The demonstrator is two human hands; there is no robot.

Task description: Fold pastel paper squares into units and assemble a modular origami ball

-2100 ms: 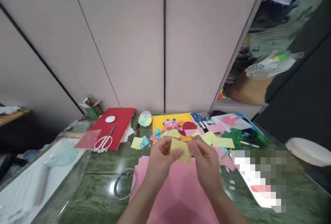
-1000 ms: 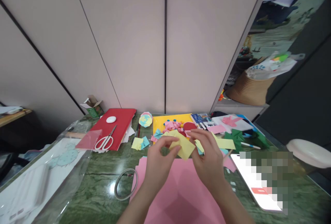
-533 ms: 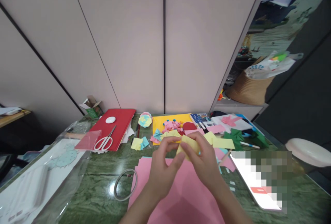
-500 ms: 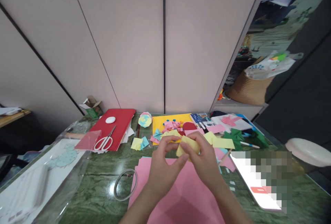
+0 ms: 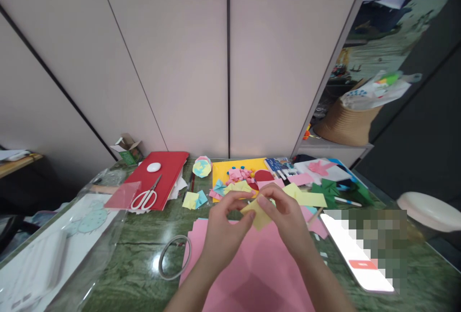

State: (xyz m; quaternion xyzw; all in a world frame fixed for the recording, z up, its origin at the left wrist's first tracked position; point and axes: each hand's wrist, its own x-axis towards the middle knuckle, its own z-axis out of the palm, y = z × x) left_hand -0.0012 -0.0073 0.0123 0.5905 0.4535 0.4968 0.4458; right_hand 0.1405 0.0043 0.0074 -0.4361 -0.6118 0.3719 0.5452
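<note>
Above the pink sheets (image 5: 259,273), your left hand (image 5: 224,230) and right hand (image 5: 287,216) pinch yellow paper (image 5: 260,220) — two-sided, probably to steady it.

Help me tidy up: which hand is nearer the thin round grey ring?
Left. The left hand is beyond the ring and to its right; the right hand is farther right, past the left.

No readable text, brands or numbers. Small box (image 5: 129,155) and blue packet (image 5: 275,168) seem to carry print, too tiny to make out. Phone (image 5: 355,252) screen partly pixelated, marks on its red patch (image 5: 363,264) illegible.
</note>
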